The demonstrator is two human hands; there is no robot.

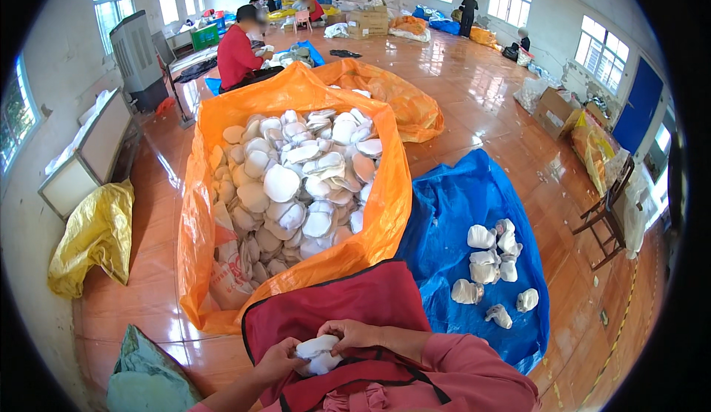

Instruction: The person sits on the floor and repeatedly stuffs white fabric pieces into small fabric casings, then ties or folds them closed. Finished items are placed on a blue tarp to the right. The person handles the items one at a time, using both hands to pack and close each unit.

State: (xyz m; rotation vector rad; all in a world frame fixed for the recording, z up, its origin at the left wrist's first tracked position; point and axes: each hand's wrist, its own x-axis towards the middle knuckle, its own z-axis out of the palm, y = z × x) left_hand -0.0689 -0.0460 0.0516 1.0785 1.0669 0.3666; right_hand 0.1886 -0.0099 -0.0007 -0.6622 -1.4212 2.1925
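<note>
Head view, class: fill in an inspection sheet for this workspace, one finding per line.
Surface: glossy red-brown floor; blue sheet spread on it.
Job's things: white pads held over a red apron; orange bag full of pads.
Clutter: small pad bundles on the sheet; yellow bag.
Grippers: left hand and right hand both grip the pads.
Cables: nothing seen.
Surroundings: person in red, cardboard boxes, windows.

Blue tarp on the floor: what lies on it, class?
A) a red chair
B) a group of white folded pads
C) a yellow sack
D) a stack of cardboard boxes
B: a group of white folded pads lies on the blue tarp, to the right of the orange bag full of white pads.
</note>
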